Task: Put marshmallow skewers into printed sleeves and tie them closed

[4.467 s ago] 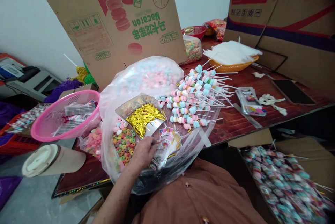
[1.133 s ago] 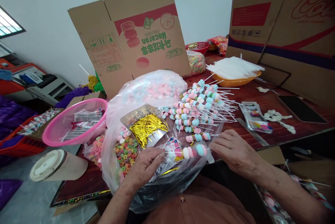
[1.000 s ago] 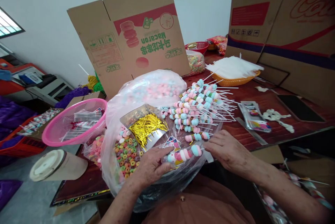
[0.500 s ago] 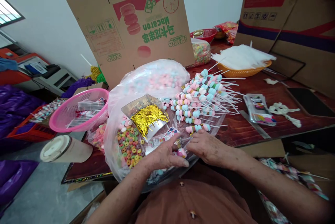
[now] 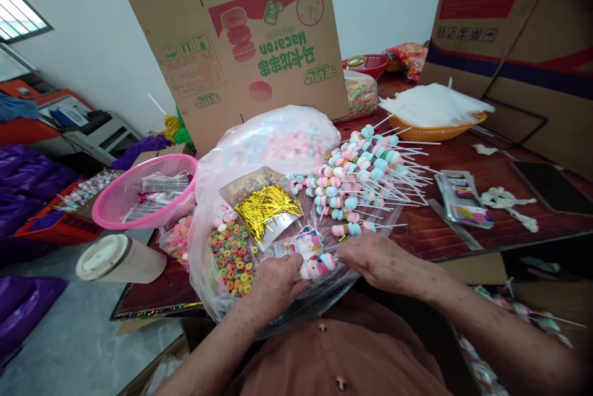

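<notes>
Between my hands is a marshmallow skewer [image 5: 317, 266], partly covered by a printed plastic sleeve, its pink and blue end showing. My left hand [image 5: 277, 282] is closed on its left end, thumb and fingers pinching it. My right hand [image 5: 377, 259] is closed at its right side, fingertips bent down; what they grip is hidden. More flat printed sleeves [image 5: 296, 243] lie just beyond. A heap of marshmallow skewers [image 5: 361, 167] on white sticks rests ahead, with one single skewer [image 5: 353, 228] close to my right hand. A pouch of gold twist ties [image 5: 269, 207] lies behind the sleeves.
A large clear bag [image 5: 204, 198] holds marshmallows and ring candies [image 5: 234, 257]. To the left are a pink basket [image 5: 104, 214] and a lidded cup [image 5: 123, 258]. Rightward sit an orange basket [image 5: 426, 131] of white sticks, stacked packets [image 5: 463, 198] and a phone [image 5: 553, 186]. A cardboard box [image 5: 278, 99] stands behind.
My left hand has gone from spread fingers to a pinch on the sleeved skewer, which now shows more plainly. My right hand has shifted slightly down and right. The view has turned slightly left.
</notes>
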Demonstrator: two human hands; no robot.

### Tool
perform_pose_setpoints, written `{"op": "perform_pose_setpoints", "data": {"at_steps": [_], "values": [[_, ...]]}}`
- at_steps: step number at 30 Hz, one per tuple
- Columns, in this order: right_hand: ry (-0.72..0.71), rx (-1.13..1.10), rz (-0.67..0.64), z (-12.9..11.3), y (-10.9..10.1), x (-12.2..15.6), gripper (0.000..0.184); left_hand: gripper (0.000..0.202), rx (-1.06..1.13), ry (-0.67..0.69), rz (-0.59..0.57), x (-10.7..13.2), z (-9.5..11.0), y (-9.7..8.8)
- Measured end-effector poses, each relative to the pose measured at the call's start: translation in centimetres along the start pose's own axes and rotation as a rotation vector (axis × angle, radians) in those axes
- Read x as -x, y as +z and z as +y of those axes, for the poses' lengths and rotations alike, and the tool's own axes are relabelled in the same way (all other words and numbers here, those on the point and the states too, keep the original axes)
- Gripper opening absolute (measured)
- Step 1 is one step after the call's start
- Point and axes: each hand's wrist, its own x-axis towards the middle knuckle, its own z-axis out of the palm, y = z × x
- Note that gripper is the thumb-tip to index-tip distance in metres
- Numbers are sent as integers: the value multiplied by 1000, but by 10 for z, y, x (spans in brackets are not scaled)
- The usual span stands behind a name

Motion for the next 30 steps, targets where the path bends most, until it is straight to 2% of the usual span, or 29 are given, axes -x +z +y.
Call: {"op": "perform_pose_setpoints", "data": {"at_steps": [5, 8, 11, 16, 20, 23, 26, 30], "values": [[-2, -56, -9, -4, -3, 5, 23, 33, -78, -122, 139, 8, -12, -2], [-3, -73, 3, -8, -3, 6, 23, 41, -32, -145, 151, 8, -15, -2], [-32, -57, 20, -9, -6, 4, 24, 49, 110, -75, 92, 5, -14, -3], [-83, 107, 13, -14, -13, -10, 23, 51, 484, 39, -32, -6, -6, -4], [-98, 184, 10, -13, -13, -20, 17, 50, 796, 35, -62, -13, -2, 3], [-68, 133, 109, -7, -16, -17, 19, 49, 1037, 50, -54, -13, -5, 8], [-57, 42, 151, -4, -16, -14, 22, 45, 1123, 58, -136, -12, -5, 10], [-59, -5, 63, -13, -7, -25, 22, 43, 1113, 20, -247, -16, 4, 13]]}}
